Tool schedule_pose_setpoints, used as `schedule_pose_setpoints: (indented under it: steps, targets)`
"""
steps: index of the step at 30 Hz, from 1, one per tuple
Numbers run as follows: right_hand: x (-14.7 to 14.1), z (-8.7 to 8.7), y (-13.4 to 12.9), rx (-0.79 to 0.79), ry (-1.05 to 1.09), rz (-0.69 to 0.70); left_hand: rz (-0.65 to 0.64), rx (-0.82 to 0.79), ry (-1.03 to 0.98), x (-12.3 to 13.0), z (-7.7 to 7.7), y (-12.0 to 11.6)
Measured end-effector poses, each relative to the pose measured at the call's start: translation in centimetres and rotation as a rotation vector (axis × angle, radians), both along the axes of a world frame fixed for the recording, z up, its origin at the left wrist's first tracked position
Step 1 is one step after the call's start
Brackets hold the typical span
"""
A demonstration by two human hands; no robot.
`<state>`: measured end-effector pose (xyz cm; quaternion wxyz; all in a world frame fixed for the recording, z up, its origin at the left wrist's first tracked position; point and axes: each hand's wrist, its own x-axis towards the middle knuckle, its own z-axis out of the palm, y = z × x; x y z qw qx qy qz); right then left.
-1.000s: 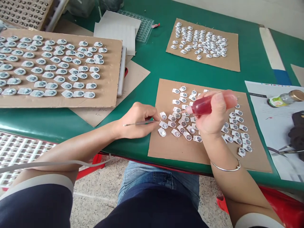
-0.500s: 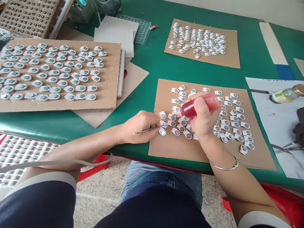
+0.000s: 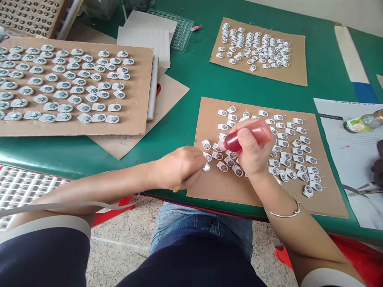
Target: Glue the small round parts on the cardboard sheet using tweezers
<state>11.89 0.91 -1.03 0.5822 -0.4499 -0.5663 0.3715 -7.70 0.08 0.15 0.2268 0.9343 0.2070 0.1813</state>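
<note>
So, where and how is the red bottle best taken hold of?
Probably around the thick, rounded body of the red bottle, from the person's right, as the right hand does: its narrow nozzle points left, so this grip leaves it free.

I was in a workshop, one for batch handwork by the look of it. The long green-topped workbench (image 3: 176, 123) before me bore a cardboard sheet (image 3: 227, 189) at one o'clock, set with dozens of near-identical white tabbed discs (image 3: 222, 166). A second sheet (image 3: 278, 76) between twelve and one, and a larger cardboard board (image 3: 139, 99) at ten, carried many more, the board's in loose rows. At eleven a holder kept small metallic studs (image 3: 38, 17) in ranks; at twelve lay a clear moulded tray (image 3: 181, 31). My right hand (image 3: 253, 155) gripped a squeeze bottle (image 3: 260, 133) of red liquid. Toward six o'clock was hard speckled flooring (image 3: 110, 255).
</note>
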Motion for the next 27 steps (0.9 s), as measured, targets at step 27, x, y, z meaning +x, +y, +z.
schedule_pose_setpoints:
  steps: [27]
  targets:
    - [-0.8,0.1,-0.6,-0.086,-0.320,0.110,-0.081,0.677,0.144,1.1,-0.8,-2.5]
